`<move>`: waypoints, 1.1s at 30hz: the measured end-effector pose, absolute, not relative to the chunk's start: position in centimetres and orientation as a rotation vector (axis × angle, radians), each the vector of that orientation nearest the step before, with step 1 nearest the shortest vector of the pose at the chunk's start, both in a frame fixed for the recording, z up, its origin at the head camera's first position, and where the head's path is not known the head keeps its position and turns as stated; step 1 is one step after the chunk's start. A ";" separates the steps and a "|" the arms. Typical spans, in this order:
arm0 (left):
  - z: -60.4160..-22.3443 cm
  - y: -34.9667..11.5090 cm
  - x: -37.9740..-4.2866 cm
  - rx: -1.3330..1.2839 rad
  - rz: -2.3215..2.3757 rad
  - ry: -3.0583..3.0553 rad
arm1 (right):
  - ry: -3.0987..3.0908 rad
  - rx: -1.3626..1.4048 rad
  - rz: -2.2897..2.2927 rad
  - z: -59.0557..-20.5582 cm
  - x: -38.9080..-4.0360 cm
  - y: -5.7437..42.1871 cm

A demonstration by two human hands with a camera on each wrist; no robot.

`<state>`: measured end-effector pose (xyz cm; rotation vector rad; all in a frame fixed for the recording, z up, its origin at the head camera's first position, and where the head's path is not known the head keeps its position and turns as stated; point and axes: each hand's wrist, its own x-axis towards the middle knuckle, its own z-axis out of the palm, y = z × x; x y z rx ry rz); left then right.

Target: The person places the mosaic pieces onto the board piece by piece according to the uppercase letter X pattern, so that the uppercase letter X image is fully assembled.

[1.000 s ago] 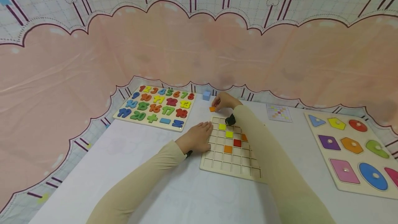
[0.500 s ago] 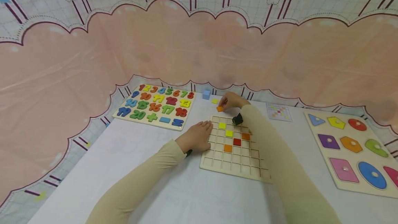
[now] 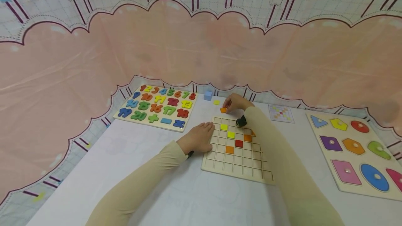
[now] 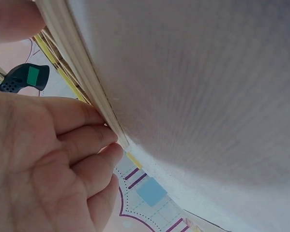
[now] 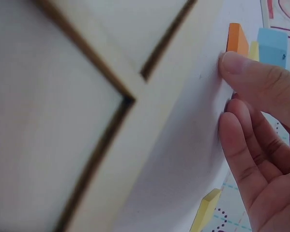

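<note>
My left hand (image 3: 198, 138) rests against the left edge of a wooden grid board (image 3: 216, 166), fingers extended. In the left wrist view its fingertips touch the board's side. Beyond the board's far edge, my right hand (image 3: 235, 102) pinches an orange square tile (image 3: 223, 110). The right wrist view has the thumb on this orange tile (image 5: 236, 38), low over the tabletop. Yellow tiles (image 3: 224, 127), a red tile (image 3: 239, 143) and orange tiles (image 3: 229, 150) sit in the grid's cells. My right forearm hides the board's right part.
Behind the board lie a loose yellow tile (image 3: 216, 102) and a light blue block (image 3: 208, 95). A number puzzle (image 3: 150, 123) stands at the left, a shape puzzle (image 3: 339, 184) at the right. A small pattern card (image 3: 281, 113) lies at the back right.
My right hand has moved a little to the right with the orange tile, and the loose yellow tile has come into sight. My left hand has stayed in place.
</note>
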<state>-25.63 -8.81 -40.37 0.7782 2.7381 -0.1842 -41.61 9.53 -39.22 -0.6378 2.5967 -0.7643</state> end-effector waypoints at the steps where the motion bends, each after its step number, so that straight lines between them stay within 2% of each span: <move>1: -40.4 -8.8 -25.6 0.781 -0.184 2.740 | 2.600 -0.648 -0.754 -39.2 -41.6 9.5; 18: -40.5 -8.9 -25.8 0.780 -0.203 2.733 | 2.629 -0.839 -0.741 -38.7 -40.7 10.3; 33: -40.5 -9.0 -25.9 0.780 -0.174 2.737 | 2.598 -0.991 -0.841 -37.4 -35.2 12.1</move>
